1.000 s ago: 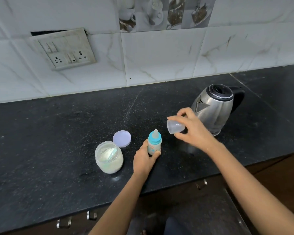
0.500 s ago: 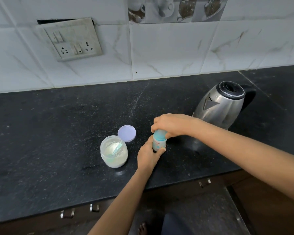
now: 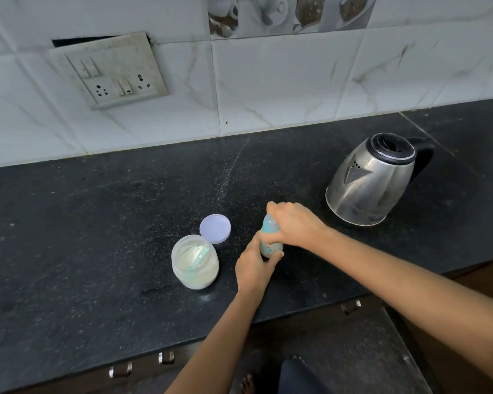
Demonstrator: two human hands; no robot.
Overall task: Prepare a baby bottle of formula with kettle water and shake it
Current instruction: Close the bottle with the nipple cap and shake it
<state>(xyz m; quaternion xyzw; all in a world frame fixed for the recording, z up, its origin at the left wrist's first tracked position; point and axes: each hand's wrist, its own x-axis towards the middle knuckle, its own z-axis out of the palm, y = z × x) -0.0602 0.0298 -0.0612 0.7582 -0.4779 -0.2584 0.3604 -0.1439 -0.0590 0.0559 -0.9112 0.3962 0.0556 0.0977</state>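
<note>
On the tabletop [image 3: 97, 223], your left hand [image 3: 254, 268] grips the baby bottle [image 3: 271, 248] while your right hand [image 3: 293, 223] curls over its top, apparently capping; confirm the seal, then shake.

We find the small baby bottle [image 3: 270, 248] standing upright on the black countertop [image 3: 97, 223]. The left hand [image 3: 252, 268] grips its pale printed body, and the right hand [image 3: 293, 223] is curled over its teal upper part, hiding the very top. Just left of it stands the open clear formula jar [image 3: 195, 273] of white powder with a pale green scoop [image 3: 201, 255] inside, its round lilac lid [image 3: 215, 228] lying flat just behind. We see the steel kettle [image 3: 373, 180] upright, well apart at the right rear, black-topped, spout facing left.
</note>
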